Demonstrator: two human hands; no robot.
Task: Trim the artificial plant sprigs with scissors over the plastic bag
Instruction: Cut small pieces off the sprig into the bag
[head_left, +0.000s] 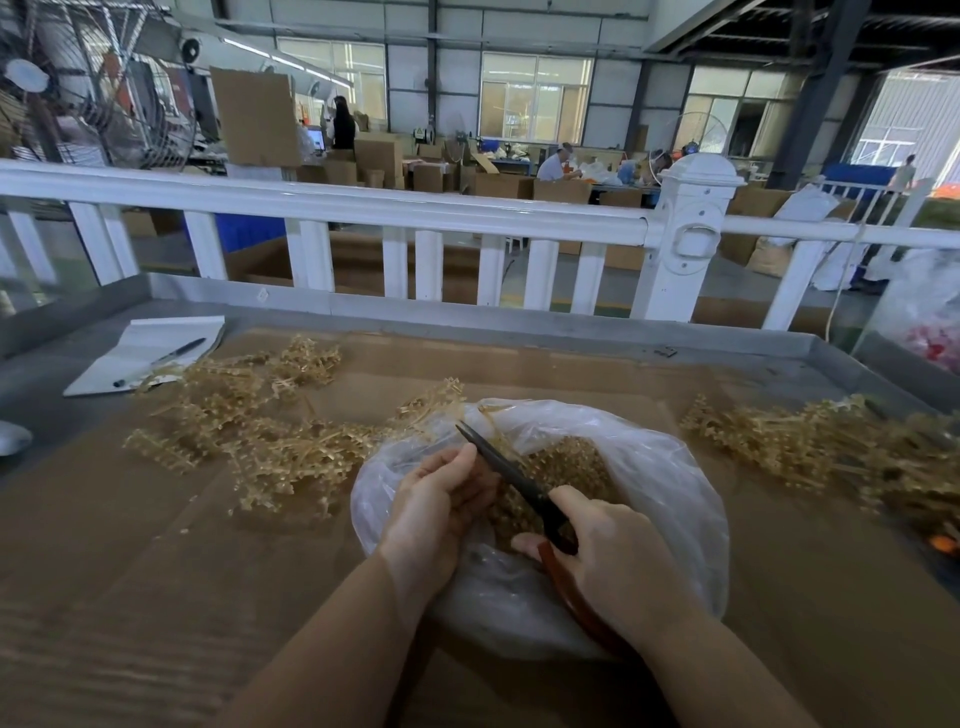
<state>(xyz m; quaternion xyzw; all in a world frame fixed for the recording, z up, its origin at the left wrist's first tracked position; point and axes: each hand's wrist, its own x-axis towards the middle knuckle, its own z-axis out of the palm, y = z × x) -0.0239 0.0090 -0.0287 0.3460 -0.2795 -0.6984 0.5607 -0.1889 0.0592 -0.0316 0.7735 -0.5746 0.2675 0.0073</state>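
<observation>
A clear plastic bag (654, 467) lies open on the cardboard-covered table, with small golden trimmings (566, 462) piled inside. Over the bag, my left hand (434, 506) holds a golden plastic sprig (431, 402) whose branches reach up and left past the bag's rim. My right hand (618, 561) grips black-bladed scissors (506, 467) by their red handles. The blades point up and left, their tip at the sprig beside my left fingers. Whether the blades are parted is hard to tell.
A heap of golden sprigs (249, 431) lies left of the bag and another heap (831, 452) lies to the right. A notebook with a pen (150, 353) sits at the far left. A white railing (415, 218) runs behind the table.
</observation>
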